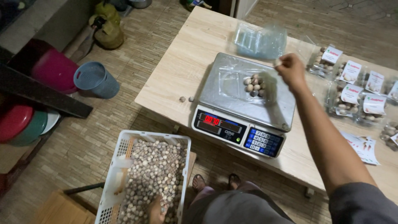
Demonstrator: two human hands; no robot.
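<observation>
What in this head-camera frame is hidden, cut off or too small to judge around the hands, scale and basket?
- Left hand: cut off by the bottom edge, fingers buried in the basket of round nuts; grip unclear.
- Right hand: a small pale piece at the fingertips, too small to identify.
- Clear tray on the scale: nut count too small to tell.
- Sealed packs: partly cut off by the right edge.

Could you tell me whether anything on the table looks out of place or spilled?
Yes: two loose nuts lie on the bare wooden table left of the scale, apart from the nuts in the clear tray on it and the white crate below. Nothing else stands out.
</observation>
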